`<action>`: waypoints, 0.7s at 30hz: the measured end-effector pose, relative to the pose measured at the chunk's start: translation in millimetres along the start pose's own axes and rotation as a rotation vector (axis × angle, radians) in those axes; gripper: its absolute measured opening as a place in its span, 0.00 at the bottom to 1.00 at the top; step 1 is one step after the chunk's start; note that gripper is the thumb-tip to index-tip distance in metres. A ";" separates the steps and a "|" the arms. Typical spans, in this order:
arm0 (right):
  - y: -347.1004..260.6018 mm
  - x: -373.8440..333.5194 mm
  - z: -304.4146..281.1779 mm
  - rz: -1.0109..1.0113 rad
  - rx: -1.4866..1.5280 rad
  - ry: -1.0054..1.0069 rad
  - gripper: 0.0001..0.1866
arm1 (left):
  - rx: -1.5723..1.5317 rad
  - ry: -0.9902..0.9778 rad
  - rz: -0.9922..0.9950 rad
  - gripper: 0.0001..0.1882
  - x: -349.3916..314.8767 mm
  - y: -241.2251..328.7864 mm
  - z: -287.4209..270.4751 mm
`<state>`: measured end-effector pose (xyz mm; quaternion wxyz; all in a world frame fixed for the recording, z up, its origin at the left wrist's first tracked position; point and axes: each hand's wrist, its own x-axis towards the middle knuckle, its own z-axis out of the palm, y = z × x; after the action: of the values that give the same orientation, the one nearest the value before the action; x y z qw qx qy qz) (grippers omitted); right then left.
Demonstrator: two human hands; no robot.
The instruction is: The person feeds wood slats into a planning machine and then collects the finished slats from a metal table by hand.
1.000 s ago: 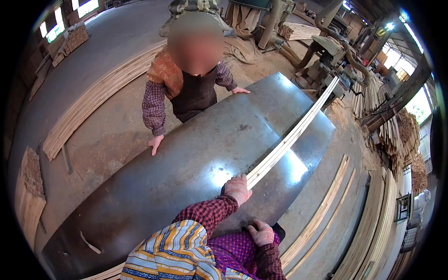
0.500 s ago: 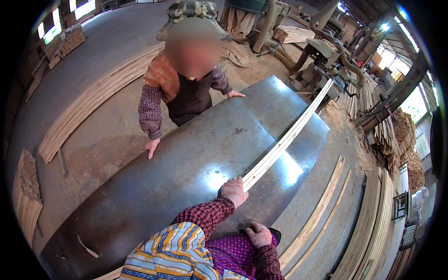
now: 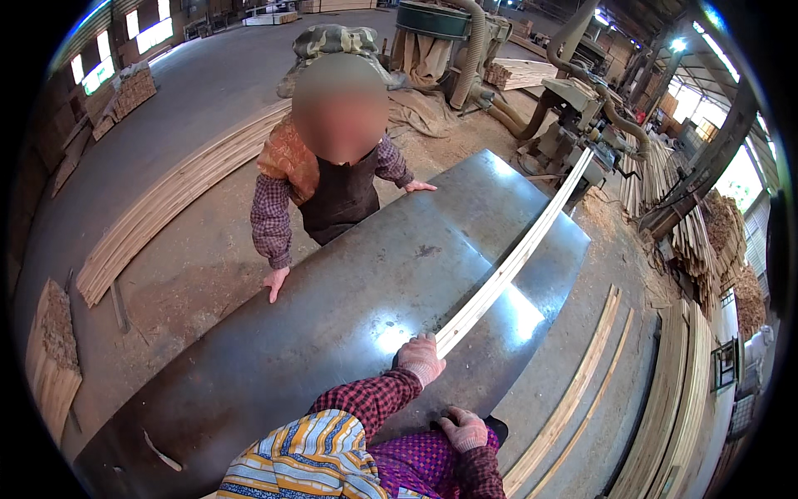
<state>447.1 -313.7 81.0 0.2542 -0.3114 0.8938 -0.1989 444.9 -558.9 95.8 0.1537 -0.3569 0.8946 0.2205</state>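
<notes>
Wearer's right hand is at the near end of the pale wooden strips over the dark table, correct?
Wrong hand: the head view shows the left hand at the near end of the pale wooden strips over the dark table.

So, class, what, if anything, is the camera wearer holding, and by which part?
The left hand holds the wooden strips by their near end; the right hand holds nothing visible.

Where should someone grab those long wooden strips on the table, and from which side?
Probably the near end of the strips, from the camera wearer's side of the table, where the left hand is: they're long and slim, that end lies closest, and the far end points into the machine.
</notes>
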 end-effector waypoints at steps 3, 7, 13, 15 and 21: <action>-5.4 -1.1 -4.5 -0.014 0.002 -0.014 0.26 | 0.002 0.020 0.011 0.36 1.2 -2.9 3.9; -5.2 -0.4 -3.9 -0.001 0.007 -0.032 0.25 | -0.005 0.035 0.010 0.35 -0.4 -2.8 4.9; -10.7 -3.3 -10.5 0.016 0.032 -0.042 0.23 | -0.029 0.065 -0.006 0.34 0.7 -3.4 6.3; -4.5 -2.7 -7.9 0.015 0.043 -0.019 0.23 | -0.037 0.070 0.000 0.34 2.5 -1.1 6.2; -1.0 -1.5 -7.6 -0.007 0.032 -0.025 0.23 | -0.034 0.068 -0.002 0.34 4.0 -1.7 6.2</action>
<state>444.1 -312.0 88.0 0.2694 -0.3130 0.8861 -0.2103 444.0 -559.1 88.3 0.1171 -0.3675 0.8952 0.2233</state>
